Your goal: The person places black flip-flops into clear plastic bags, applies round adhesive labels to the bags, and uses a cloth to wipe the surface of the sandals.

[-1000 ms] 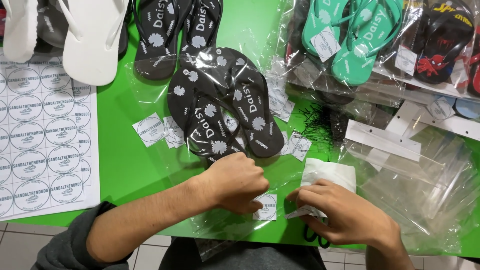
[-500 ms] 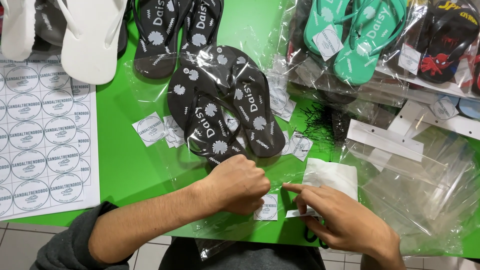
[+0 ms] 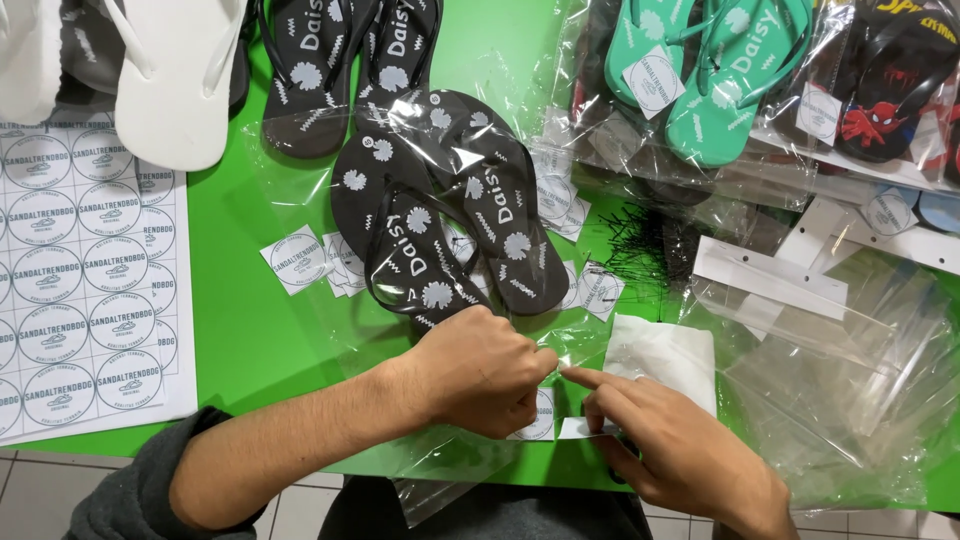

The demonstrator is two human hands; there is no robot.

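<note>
A pair of black flip-flops with white daisy prints (image 3: 450, 210) lies inside a clear plastic bag (image 3: 300, 190) on the green table (image 3: 250, 330). My left hand (image 3: 480, 370) is closed on the bag's open end at the table's near edge. My right hand (image 3: 660, 450) rests beside it, index finger stretched toward the left hand, fingers pressing a white paper header card (image 3: 660, 355) and the bag's flap. A round-printed label square (image 3: 540, 415) lies just under my left fist.
A sheet of round stickers (image 3: 70, 290) lies at the left. Cut label squares (image 3: 300, 260) are scattered near the flip-flops. White sandals (image 3: 170, 70), more black pairs (image 3: 310, 80), bagged green (image 3: 720, 80) and black pairs sit at the back. Empty clear bags (image 3: 840, 370) pile at the right.
My right hand has shifted slightly left and its index finger now points toward my left fist. My left hand stays closed on the bag's end.
</note>
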